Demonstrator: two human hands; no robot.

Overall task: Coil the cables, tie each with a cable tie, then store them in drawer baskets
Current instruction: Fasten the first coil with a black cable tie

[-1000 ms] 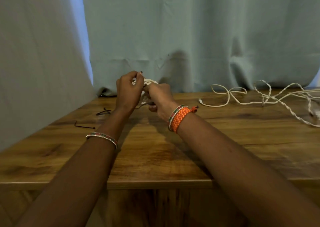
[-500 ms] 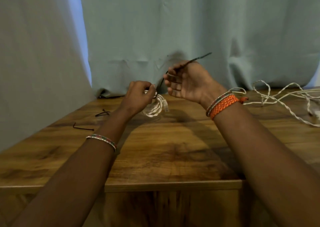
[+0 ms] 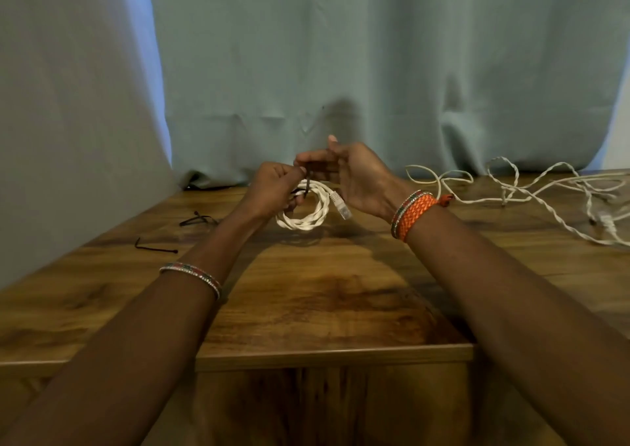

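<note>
My left hand [image 3: 272, 190] grips the coiled white cable [image 3: 306, 210] just above the wooden table [image 3: 324, 292], while my right hand [image 3: 354, 176] pinches the dark cable tie [image 3: 308, 186] looped around it; loose cables [image 3: 545, 193] lie at far right.

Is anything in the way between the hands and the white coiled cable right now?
Nothing visible. The left hand already grips the white twisted cable coil above the wooden table, and the right hand pinches the dark cable tie looped around it. No drawer basket is in view.
</note>
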